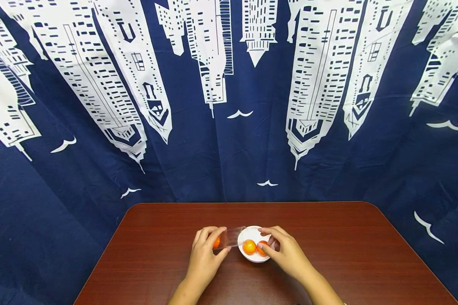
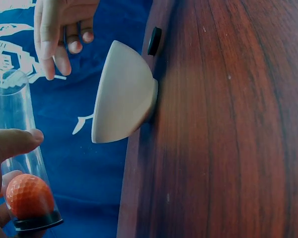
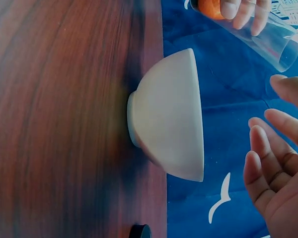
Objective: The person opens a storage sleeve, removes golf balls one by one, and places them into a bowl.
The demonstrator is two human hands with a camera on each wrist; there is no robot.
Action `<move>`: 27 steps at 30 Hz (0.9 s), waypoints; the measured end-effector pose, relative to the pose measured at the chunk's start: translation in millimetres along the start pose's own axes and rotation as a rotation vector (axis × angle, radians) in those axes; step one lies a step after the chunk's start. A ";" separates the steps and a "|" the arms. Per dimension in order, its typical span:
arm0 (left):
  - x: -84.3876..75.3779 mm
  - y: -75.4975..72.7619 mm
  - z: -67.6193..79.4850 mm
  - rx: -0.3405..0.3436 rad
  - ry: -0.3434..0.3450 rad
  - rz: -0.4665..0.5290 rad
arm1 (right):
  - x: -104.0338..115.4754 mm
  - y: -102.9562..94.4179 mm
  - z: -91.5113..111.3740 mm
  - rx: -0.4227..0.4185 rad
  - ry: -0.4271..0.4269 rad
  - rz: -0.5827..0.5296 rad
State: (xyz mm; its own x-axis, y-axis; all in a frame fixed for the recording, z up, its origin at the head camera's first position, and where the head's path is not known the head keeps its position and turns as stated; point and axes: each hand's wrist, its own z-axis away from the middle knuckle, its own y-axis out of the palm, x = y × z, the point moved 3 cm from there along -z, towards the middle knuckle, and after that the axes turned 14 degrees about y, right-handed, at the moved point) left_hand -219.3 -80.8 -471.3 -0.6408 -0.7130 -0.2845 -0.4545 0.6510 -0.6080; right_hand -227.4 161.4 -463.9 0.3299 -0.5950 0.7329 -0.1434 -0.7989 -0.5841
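My left hand (image 1: 205, 256) grips a clear plastic tube (image 1: 234, 236), lying nearly level in the head view, its far end over the rim of a white bowl (image 1: 253, 232). Inside the tube, an orange dimpled ball, like a golf ball (image 2: 30, 197), sits at the end closed by a black cap (image 2: 38, 222). The bowl holds an orange ball (image 1: 249, 247) and a second orange ball (image 1: 263, 249), the latter partly behind my right fingers. Above the bowl's right side hovers my right hand (image 1: 289, 254), fingers spread and loosely bent, with nothing between them in the right wrist view.
A small black disc (image 3: 140, 231) lies on the table to the right of the bowl. The brown wooden table (image 1: 152, 245) ends at a dark blue cloth backdrop (image 1: 198, 169) printed with white buildings and birds.
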 end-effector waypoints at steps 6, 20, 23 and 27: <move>-2.7 -2.1 -4.4 0.018 0.078 -0.081 | 2.0 0.9 5.4 -0.013 -0.046 -0.059; -9.3 -4.7 -10.3 0.064 0.180 -0.162 | 0.6 11.1 13.9 0.104 0.046 -0.209; -11.0 -5.2 -11.2 0.064 0.210 -0.178 | 0.4 13.4 15.6 0.120 0.053 -0.226; -12.9 -5.4 -11.6 0.062 0.256 -0.196 | 0.2 15.3 16.4 0.115 0.048 -0.224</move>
State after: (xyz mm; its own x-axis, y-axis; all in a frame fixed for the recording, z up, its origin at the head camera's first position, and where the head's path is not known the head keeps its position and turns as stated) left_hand -215.8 -72.1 -455.7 -0.6831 -0.7296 0.0329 -0.5511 0.4854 -0.6787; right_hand -214.2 150.5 -478.5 0.2965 -0.4103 0.8624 0.0365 -0.8975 -0.4395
